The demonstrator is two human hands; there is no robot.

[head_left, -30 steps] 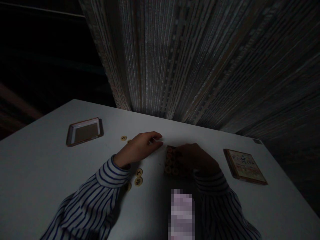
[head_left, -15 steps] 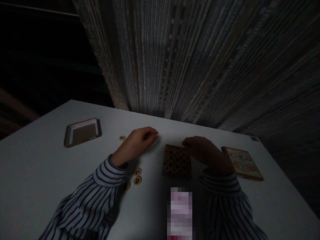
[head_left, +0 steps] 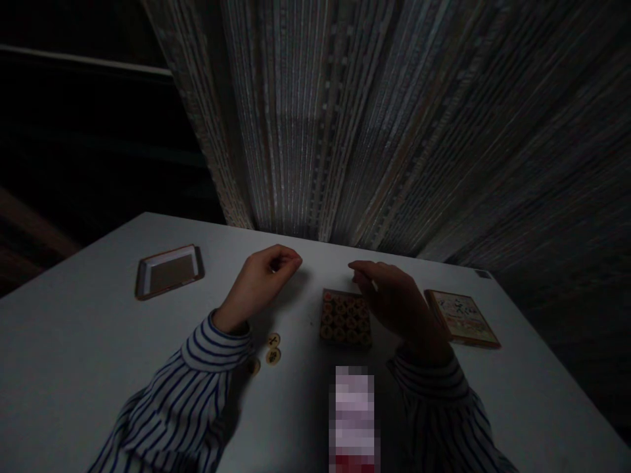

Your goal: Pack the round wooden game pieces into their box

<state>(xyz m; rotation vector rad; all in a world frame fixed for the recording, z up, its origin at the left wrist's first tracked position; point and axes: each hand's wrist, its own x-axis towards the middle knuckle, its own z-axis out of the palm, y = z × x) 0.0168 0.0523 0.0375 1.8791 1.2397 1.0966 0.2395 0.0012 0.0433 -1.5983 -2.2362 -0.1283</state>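
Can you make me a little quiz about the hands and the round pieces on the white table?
1. Count: how many loose pieces can you see on the table, outside the box?
2. True or false: the right hand is nearer the box than the left hand is.
3. Fill in: the painted panel lies on the picture's ____ side, and the tray on its ____ side.

Key: 1. Three. 2. True. 3. Right; left.
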